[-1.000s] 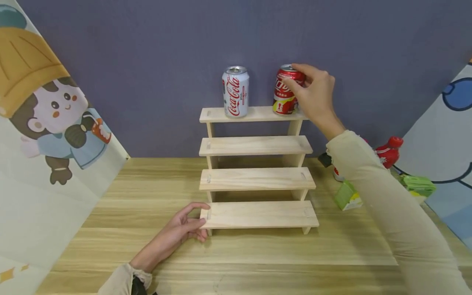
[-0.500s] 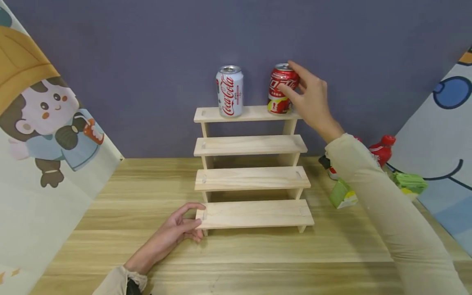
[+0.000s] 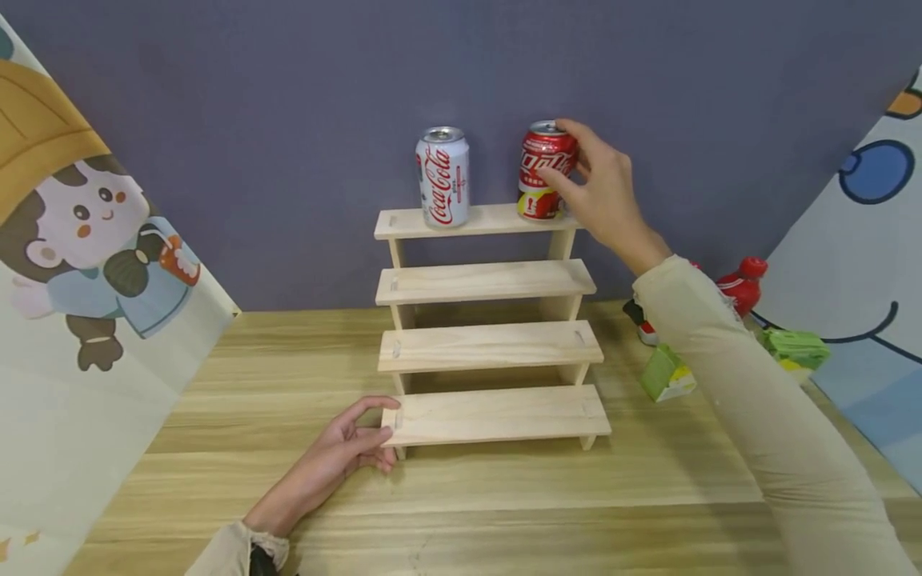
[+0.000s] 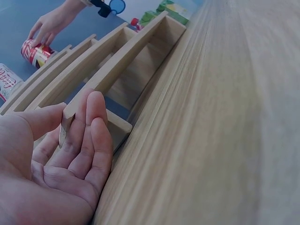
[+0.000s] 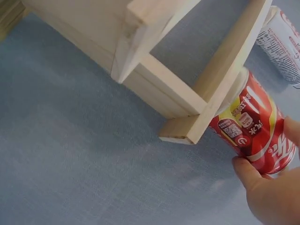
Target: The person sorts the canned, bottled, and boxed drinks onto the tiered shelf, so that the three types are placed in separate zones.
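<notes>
A four-step wooden display rack [image 3: 490, 346] stands against the blue-grey back wall. On its top step, a white Coca-Cola can [image 3: 442, 178] stands upright left of the middle. Toward the right end of that step is a red soda can [image 3: 540, 172], upright, gripped near its top by my right hand [image 3: 605, 188]. The right wrist view shows the red can's [image 5: 255, 126] base at the step's edge. My left hand [image 3: 346, 448] pinches the left end of the lowest step; in the left wrist view its thumb and fingers lie on both sides of the board [image 4: 75, 108].
Right of the rack, partly behind the right sleeve [image 3: 742, 384], are green cartons [image 3: 666, 374] and a bottle with a red cap [image 3: 745, 284]. A cartoon panel [image 3: 94, 240] borders the left side. The wood-grain table [image 3: 461, 512] extends in front.
The whole scene has shifted slightly left in the head view. The right hand stays on the red can and the left hand on the lowest step.
</notes>
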Tool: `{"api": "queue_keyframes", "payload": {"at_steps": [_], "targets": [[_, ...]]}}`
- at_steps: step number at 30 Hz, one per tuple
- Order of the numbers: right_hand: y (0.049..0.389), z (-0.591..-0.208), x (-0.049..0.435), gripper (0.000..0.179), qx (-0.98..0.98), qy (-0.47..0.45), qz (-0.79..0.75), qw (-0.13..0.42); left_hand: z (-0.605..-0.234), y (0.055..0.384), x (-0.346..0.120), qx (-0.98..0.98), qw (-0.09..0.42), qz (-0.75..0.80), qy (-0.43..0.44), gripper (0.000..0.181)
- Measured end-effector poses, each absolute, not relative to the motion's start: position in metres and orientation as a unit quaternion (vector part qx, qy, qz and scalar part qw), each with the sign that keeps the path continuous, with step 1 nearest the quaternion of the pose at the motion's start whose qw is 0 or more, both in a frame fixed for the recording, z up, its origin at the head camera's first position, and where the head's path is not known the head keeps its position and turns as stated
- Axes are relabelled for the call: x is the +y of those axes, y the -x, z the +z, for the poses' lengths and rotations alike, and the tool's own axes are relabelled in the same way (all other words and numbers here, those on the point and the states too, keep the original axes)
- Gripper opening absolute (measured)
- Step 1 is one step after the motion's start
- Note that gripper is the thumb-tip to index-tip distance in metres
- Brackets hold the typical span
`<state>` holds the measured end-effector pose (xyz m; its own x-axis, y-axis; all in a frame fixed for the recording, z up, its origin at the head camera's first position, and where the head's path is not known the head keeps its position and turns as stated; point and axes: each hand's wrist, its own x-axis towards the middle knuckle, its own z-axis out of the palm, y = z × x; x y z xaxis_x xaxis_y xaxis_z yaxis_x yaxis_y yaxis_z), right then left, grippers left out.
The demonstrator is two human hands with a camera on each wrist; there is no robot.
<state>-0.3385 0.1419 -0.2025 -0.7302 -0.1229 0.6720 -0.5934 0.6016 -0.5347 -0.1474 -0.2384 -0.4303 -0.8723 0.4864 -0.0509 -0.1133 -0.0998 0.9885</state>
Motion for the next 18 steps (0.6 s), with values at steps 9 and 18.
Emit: {"api": "queue_keyframes", "payload": {"at_steps": [9, 18], "targets": [[0.325, -0.21, 0.158, 0.082, -0.848, -0.206, 0.41, 0.266, -0.431, 0.147, -0.237, 0.638, 0.204, 0.727, -0.15, 0.046], [0.306, -0.211, 0.175, 0.073, -0.85, -0.212, 0.383, 0.292, -0.431, 0.147, -0.237, 0.635, 0.205, 0.727, -0.16, 0.045]]}}
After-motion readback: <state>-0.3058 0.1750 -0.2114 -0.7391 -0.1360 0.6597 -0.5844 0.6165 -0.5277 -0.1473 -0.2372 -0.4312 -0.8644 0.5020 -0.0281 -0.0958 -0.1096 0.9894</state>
